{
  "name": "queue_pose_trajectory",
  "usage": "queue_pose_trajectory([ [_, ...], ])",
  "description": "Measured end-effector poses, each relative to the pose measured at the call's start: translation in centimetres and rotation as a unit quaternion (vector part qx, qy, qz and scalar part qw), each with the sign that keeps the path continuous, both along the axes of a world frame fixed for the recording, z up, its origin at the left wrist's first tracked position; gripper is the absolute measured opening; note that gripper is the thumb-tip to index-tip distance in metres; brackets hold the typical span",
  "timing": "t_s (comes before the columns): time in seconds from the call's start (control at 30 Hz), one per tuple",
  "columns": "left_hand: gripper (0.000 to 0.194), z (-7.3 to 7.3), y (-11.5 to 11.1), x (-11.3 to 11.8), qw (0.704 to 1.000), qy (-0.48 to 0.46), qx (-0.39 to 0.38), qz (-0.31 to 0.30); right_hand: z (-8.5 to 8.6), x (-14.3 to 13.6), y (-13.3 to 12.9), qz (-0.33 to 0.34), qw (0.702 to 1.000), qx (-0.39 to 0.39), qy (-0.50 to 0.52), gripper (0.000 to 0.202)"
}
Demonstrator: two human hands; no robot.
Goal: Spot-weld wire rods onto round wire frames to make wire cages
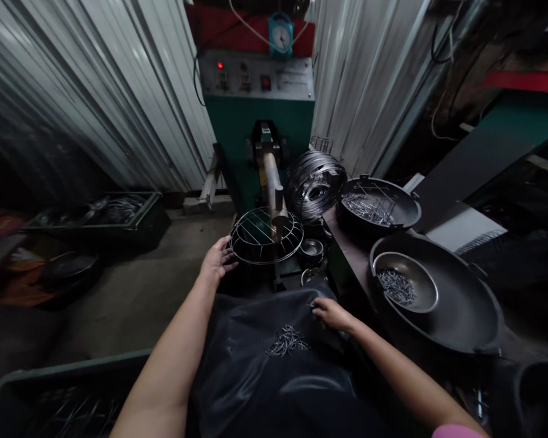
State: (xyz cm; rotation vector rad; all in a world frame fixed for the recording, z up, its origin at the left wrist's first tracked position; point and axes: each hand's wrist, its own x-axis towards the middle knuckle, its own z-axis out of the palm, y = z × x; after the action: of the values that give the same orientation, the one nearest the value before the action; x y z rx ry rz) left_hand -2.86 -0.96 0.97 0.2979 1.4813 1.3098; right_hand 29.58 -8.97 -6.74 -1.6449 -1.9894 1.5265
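Note:
A round wire basket frame (244, 255) sits around the lower end of the machine's metal arm (273, 182). My left hand (217, 260) is at the left rim of this frame, fingers apart, the thumb side touching the wire. Over the dark apron (251, 316) on my lap, my right hand (331, 314) is closed in a pinch, with a small bit of something at the fingertips too small to name. A loose pile of short metal pins (287, 341) lies on the apron, left of and below my right hand.
The green machine (223, 121) stands ahead, with a coil of wire (317, 182) beside it. At the right are a pan with wire parts (408, 204) and a large pan (466, 304) holding a bowl of pins (427, 280). Green crates (158, 219) stand at the left.

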Motion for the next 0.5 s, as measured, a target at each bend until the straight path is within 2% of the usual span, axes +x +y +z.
queue_pose_trajectory([
  [0.1, 0.027, 0.4, 1.6, 0.1, 0.998, 0.039, -0.026, -0.04, -0.5, -0.2, 0.8, -0.076, 0.991, -0.019, 0.112, 0.005],
  [0.17, 0.028, 0.4, 2.4, 0.4, 0.996, 0.047, -0.045, -0.056, -0.7, -0.4, 0.9, -0.115, 0.979, -0.045, 0.162, 0.013],
  [0.27, 0.026, 0.2, 2.8, 0.9, 0.995, 0.01, -0.069, -0.068, -0.8, -0.7, 0.7, -0.166, 0.956, -0.093, 0.222, 0.027],
  [0.4, 0.025, 0.0, 2.6, 1.6, 0.996, -0.033, -0.072, -0.042, -0.2, -1.1, 0.5, -0.199, 0.927, -0.143, 0.282, 0.038],
  [0.5, 0.025, -0.1, 2.6, 2.2, 0.998, -0.044, -0.049, -0.001, 0.0, -1.3, 0.3, -0.182, 0.929, -0.165, 0.278, 0.036],
])
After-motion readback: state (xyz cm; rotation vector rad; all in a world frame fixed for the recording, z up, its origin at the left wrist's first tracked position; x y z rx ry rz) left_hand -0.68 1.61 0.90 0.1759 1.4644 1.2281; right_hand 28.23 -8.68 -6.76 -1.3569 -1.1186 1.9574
